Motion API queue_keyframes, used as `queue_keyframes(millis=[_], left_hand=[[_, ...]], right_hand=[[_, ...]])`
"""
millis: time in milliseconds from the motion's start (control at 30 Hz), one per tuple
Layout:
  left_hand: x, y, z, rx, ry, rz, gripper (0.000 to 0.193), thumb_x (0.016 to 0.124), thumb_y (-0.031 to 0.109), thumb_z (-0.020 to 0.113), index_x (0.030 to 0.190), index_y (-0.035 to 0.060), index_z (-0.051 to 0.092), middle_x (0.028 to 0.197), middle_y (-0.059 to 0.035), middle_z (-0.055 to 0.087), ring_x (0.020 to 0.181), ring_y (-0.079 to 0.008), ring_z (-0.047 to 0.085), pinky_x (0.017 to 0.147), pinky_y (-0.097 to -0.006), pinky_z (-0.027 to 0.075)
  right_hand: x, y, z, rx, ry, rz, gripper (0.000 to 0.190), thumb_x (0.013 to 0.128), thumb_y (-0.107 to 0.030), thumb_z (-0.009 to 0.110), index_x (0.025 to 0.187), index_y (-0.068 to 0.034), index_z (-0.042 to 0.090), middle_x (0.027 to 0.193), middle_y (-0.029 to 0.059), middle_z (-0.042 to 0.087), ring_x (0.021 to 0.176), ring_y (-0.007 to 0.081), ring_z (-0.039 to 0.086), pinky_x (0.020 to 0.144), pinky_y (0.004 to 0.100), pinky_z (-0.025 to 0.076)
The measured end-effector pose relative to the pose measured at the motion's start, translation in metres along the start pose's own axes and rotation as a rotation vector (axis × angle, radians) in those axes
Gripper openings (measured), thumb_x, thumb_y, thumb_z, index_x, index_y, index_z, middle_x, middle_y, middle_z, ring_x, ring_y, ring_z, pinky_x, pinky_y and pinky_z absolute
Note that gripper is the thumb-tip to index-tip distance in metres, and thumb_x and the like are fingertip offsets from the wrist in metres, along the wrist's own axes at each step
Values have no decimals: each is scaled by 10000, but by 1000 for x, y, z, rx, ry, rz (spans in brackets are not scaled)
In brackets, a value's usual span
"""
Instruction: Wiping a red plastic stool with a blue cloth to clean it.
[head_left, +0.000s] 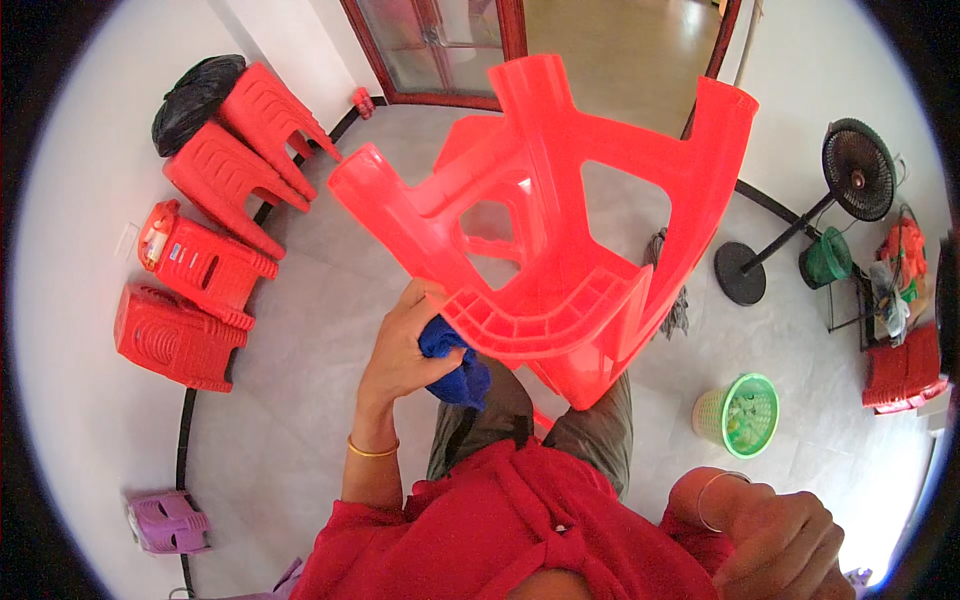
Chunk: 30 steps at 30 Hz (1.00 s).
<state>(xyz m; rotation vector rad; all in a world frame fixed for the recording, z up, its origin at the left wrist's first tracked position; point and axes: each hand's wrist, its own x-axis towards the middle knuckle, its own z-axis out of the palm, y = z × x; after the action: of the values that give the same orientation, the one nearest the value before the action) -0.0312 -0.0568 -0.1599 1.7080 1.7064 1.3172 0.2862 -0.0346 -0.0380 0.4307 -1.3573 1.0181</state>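
A red plastic stool (547, 210) is tipped over in front of me, its hollow legs pointing away and its ribbed edge towards my body. Bunched in my left hand (405, 349) is a blue cloth (456, 367), held against the near left side of the stool. The fingertips of that hand are partly hidden by the cloth and the stool's edge. My right hand (787, 536) is raised at the lower right, apart from the stool, with its fingers curled in. No object shows in it, though its palm is turned from view.
Stacked red plastic stools (225, 180) line the left wall, with a black bag (196, 101) on top. A purple stool (169, 523) sits lower left. On the right are a green basket (739, 416), a pedestal fan (784, 232) and a mop head (675, 311).
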Motion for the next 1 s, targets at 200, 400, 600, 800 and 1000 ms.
queue_keyframes(millis=[200, 400, 600, 800, 1000], left_hand=[[0, 2, -1, 168, -28, 36, 418, 548, 78, 663, 960, 64, 592, 915, -79, 507, 856, -252, 538, 744, -325, 442], [-1, 11, -1, 112, 8, 48, 464, 551, 65, 656, 1012, 72, 600, 938, -79, 532, 888, -256, 546, 778, -327, 441], [0, 7, 1, 165, -7, 119, 500, 558, 53, 650, 1055, 75, 603, 1000, -91, 552, 957, -268, 530, 853, -336, 421], [-4, 3, -3, 129, -31, 37, 497, 570, 53, 647, 1064, 67, 597, 1082, -106, 560, 1033, -290, 515, 898, -359, 404], [-4, -3, -1, 106, -29, 41, 533, 563, 51, 648, 1093, 71, 592, 1174, -130, 541, 1117, -316, 489, 942, -360, 383]], right_hand=[[13, 14, 9, 58, -65, 44, 144, 827, -198, 565, 953, -151, 618, 473, 41, 501, 338, 152, 399, 442, 265, 418], [14, -1, 5, 251, -204, 227, 233, 884, -307, 518, 1065, -179, 593, 512, 76, 517, 346, 153, 404, 408, 286, 392], [17, 8, 19, 447, -157, 248, 395, 967, -337, 388, 973, 2, 591, 495, 73, 485, 347, 133, 396, 355, 253, 320], [23, 2, 13, 715, -193, 341, 410, 973, -328, 379, 930, 17, 596, 488, 40, 439, 349, 117, 389, 344, 236, 297], [18, 3, 20, 643, -35, 259, 407, 971, -320, 387, 887, 20, 595, 503, 43, 447, 366, 116, 401, 340, 238, 284]])
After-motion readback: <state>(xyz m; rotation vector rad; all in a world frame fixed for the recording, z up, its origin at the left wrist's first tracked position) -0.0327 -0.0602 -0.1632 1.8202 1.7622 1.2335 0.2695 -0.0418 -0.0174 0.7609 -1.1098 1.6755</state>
